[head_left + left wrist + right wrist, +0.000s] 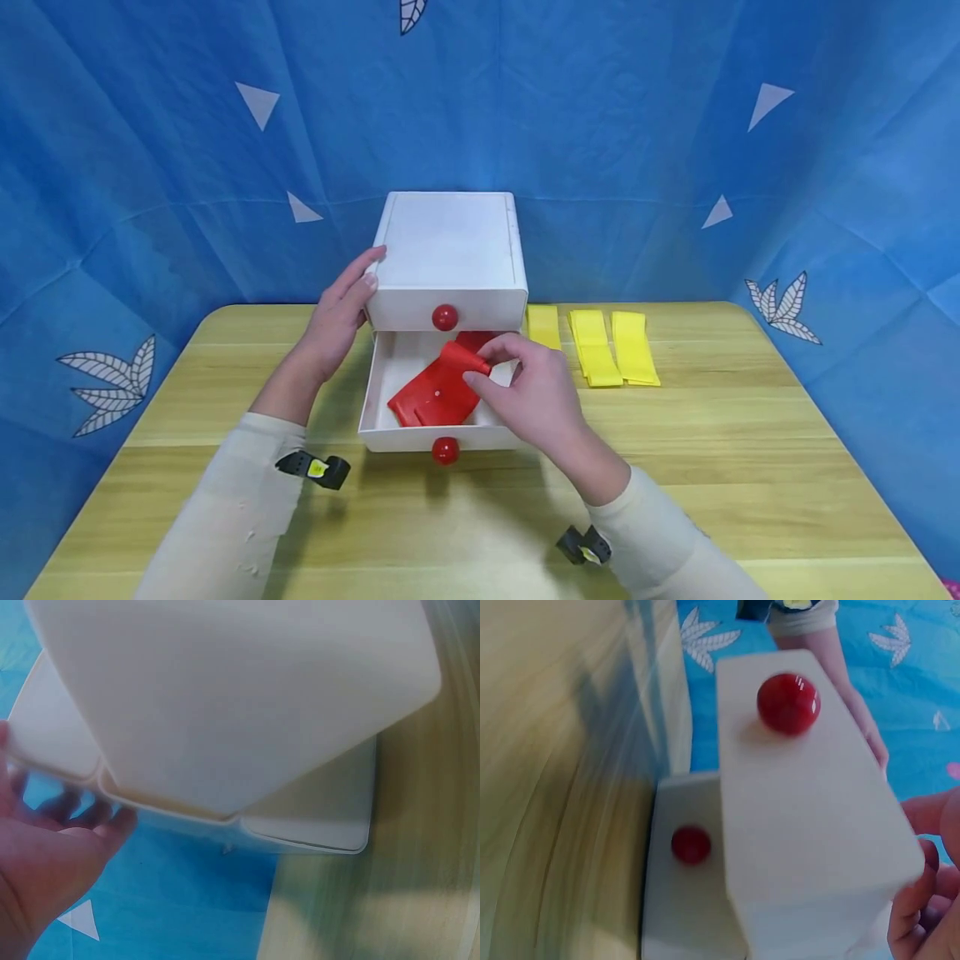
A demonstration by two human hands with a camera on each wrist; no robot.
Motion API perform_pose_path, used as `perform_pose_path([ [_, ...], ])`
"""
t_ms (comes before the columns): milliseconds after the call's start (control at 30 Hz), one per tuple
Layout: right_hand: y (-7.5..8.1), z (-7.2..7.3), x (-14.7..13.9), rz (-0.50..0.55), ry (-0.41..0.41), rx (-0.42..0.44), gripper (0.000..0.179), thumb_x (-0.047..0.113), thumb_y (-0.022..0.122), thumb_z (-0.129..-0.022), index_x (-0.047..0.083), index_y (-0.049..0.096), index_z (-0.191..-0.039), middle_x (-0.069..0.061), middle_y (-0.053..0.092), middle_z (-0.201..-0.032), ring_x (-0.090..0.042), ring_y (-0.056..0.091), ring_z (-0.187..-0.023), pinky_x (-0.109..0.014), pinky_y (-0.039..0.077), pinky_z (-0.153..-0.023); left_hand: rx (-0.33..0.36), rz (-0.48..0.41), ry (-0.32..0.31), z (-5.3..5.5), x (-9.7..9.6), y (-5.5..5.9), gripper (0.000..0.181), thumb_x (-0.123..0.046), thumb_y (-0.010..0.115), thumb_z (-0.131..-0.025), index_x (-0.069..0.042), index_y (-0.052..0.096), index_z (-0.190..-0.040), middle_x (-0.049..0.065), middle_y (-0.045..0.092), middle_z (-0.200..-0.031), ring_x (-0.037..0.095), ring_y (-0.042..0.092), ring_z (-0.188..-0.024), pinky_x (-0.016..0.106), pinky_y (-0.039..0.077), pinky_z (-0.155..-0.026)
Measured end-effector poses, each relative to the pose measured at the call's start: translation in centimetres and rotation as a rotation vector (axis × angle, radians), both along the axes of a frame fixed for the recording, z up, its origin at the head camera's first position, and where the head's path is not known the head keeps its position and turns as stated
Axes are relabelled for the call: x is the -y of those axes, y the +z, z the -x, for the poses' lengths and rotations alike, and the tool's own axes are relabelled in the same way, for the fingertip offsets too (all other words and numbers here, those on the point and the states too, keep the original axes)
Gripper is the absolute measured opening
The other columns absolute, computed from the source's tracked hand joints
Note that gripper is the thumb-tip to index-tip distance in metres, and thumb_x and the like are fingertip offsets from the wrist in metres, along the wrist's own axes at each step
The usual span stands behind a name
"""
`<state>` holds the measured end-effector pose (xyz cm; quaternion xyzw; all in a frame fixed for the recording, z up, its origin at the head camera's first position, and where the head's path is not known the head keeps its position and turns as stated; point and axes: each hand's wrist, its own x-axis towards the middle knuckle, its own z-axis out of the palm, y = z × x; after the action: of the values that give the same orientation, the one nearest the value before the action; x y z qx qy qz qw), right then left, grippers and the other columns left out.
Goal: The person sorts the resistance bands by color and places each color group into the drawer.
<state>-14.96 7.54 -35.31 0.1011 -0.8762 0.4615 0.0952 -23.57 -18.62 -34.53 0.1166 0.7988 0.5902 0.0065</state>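
A white drawer cabinet [453, 237] with red knobs stands on the table, its middle drawer [382, 437] pulled out. In that drawer lies a folded red strip [435, 396], shiny and flat, with darker red material behind it. My right hand [536, 392] reaches over the drawer's right side and pinches the strip's rolled upper end between thumb and fingers. My left hand [337, 321] rests against the cabinet's left side, fingertips at its top edge. The left wrist view shows the left fingers [112, 829] beside the cabinet's front edge. The drawer wall hides the strip in both wrist views.
Several folded yellow strips [633, 346] lie on the wooden table [720, 467], right of the cabinet. A closed lower drawer with a red knob [691, 844] sits under the pulled-out one. A blue patterned cloth [622, 150] hangs behind and at both sides.
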Motion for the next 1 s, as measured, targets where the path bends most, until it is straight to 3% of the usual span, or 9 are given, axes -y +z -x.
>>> perform_pose_path([
  [133,-0.5,0.0,-1.3,-0.020,-0.023,-0.042,0.025,0.021,0.085,-0.079,0.016,0.074,-0.101,0.008,0.069,-0.089,-0.018,0.051,-0.050,-0.033,0.047,-0.049,0.004,0.003,0.000,0.0,0.0,-0.1,0.051,-0.045,0.034,-0.107,-0.039,0.029,-0.158,-0.005,0.020,-0.163,0.026,0.022,-0.146,0.058,0.029,-0.111],
  [300,-0.9,-0.5,-2.7,0.030,-0.022,-0.134,0.016,0.017,0.082,-0.083,0.014,0.076,-0.097,0.009,0.067,-0.081,-0.018,0.046,-0.045,-0.031,0.041,-0.043,0.004,-0.004,-0.002,0.1,0.0,-0.1,0.051,-0.044,0.034,-0.107,-0.038,0.029,-0.158,-0.005,0.020,-0.163,0.026,0.022,-0.147,0.058,0.029,-0.111],
  [433,-1.3,-1.5,-3.5,0.096,-0.032,-0.198,0.014,0.014,0.083,-0.082,0.015,0.077,-0.094,0.012,0.066,-0.079,-0.016,0.043,-0.044,-0.029,0.037,-0.040,0.007,0.000,-0.001,0.1,0.0,-0.1,0.052,-0.045,0.035,-0.107,-0.039,0.029,-0.158,-0.005,0.020,-0.163,0.026,0.022,-0.146,0.058,0.030,-0.110],
  [533,-1.7,-2.5,-3.7,0.157,-0.012,-0.266,0.014,0.010,0.084,-0.081,0.015,0.077,-0.092,0.013,0.060,-0.068,-0.014,0.041,-0.044,-0.028,0.035,-0.039,0.008,0.005,-0.001,0.0,0.0,-0.1,0.052,-0.045,0.035,-0.107,-0.039,0.029,-0.158,-0.005,0.021,-0.163,0.026,0.023,-0.146,0.058,0.030,-0.110],
  [667,-2.6,-3.8,-3.2,0.221,0.040,-0.401,0.017,0.004,0.084,-0.079,0.013,0.076,-0.091,0.011,0.050,-0.059,-0.010,0.040,-0.043,-0.025,0.034,-0.039,0.003,0.009,-0.001,-0.1,0.0,0.0,0.052,-0.045,0.034,-0.107,-0.038,0.029,-0.158,-0.005,0.021,-0.163,0.026,0.022,-0.146,0.058,0.029,-0.111],
  [800,-3.7,-5.1,-2.1,0.247,0.103,-0.486,0.023,-0.001,0.083,-0.075,0.009,0.076,-0.094,0.004,0.062,-0.069,-0.005,0.040,-0.045,-0.020,0.036,-0.041,0.002,0.011,-0.002,-0.1,0.0,0.1,0.051,-0.044,0.033,-0.107,-0.038,0.028,-0.158,-0.004,0.020,-0.163,0.027,0.022,-0.146,0.057,0.029,-0.111],
  [1000,-5.6,-6.4,-0.6,0.258,0.187,-0.496,0.025,-0.004,0.081,-0.076,0.009,0.077,-0.097,-0.004,0.073,-0.085,0.001,0.040,-0.047,-0.013,0.038,-0.044,0.002,0.015,0.003,0.1,0.0,0.2,0.050,-0.042,0.032,-0.107,-0.037,0.029,-0.158,-0.003,0.021,-0.162,0.027,0.024,-0.145,0.058,0.030,-0.110],
])
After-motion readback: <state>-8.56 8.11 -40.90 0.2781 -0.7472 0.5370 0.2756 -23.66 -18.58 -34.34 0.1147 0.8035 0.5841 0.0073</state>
